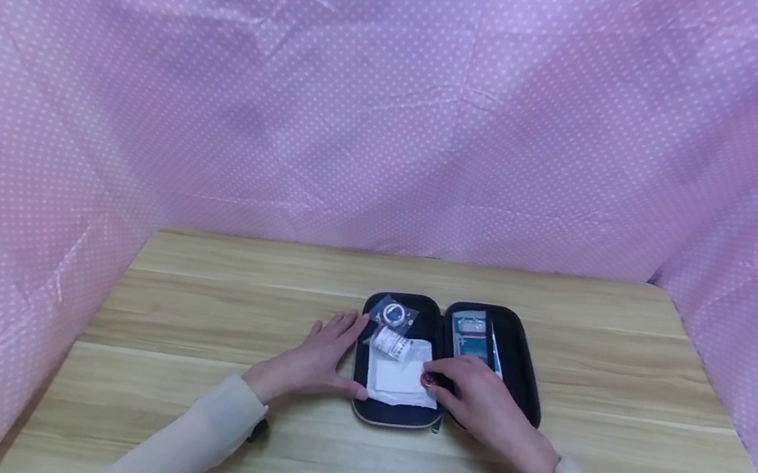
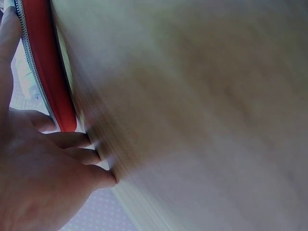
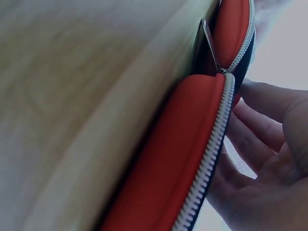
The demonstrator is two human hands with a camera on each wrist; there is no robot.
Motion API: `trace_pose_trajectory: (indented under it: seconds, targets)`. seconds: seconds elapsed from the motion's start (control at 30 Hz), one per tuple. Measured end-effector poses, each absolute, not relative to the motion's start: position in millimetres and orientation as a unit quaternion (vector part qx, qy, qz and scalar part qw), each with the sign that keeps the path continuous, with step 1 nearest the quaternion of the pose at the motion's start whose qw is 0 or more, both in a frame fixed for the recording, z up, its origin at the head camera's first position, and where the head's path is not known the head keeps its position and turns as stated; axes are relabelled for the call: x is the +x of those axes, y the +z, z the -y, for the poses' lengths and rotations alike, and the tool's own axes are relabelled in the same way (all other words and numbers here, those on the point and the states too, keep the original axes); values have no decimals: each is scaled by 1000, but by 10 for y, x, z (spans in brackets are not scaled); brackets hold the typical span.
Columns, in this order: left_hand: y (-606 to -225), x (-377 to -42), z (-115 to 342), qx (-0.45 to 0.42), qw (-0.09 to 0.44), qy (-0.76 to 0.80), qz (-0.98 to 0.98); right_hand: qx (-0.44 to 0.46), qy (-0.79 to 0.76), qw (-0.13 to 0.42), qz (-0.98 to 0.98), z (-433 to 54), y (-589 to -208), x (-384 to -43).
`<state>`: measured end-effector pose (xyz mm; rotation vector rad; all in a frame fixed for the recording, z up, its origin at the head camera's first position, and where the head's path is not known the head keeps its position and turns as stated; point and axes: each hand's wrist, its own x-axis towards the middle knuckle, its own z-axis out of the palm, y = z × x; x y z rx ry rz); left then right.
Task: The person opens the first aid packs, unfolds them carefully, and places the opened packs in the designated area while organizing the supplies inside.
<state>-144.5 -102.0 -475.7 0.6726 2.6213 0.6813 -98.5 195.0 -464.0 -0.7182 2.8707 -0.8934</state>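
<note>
An unzipped case [image 1: 393,417], black inside, lies spread on the table; its outer shell [image 3: 163,159] shows red in the wrist views. My left hand [image 1: 320,357] rests against the case's left edge, fingers spread and thumb on the near rim. Over the middle of the case, my right hand [image 1: 480,398] pinches a small dark red round thing [image 1: 428,380]; its kind is too small to tell. Beneath it in the left half are a white packet [image 1: 395,379], a small bagged roll with printing [image 1: 393,344] and a clear bag with a white ring-shaped roll [image 1: 394,314].
Blue-and-white packets [image 1: 471,335] sit in the case's right half. A metal zipper pull [image 3: 207,43] hangs where the halves meet. Around the case is a wooden table [image 1: 248,289], with pink dotted cloth [image 1: 402,105] hanging behind and at both sides.
</note>
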Motion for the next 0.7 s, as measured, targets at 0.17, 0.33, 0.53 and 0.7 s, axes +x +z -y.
trace_pose_trajectory:
  seconds: [0.17, 0.33, 0.53, 0.7]
  targets:
    - [-4752, -1454, 1017, 237, 177, 243, -924, -233, -288, 19, -929, -1941, -4648, -986]
    - [-4740, -1453, 1020, 238, 179, 241, -924, -225, -299, -6, -927, -1924, -4634, -976]
    - [-4729, -1454, 1022, 237, 181, 240, -924, -211, -327, -38, -920, -1942, -4602, -966]
    - [-4724, -1459, 1023, 235, 183, 240, -924, -203, -375, -48, -903, -1989, -4569, -956]
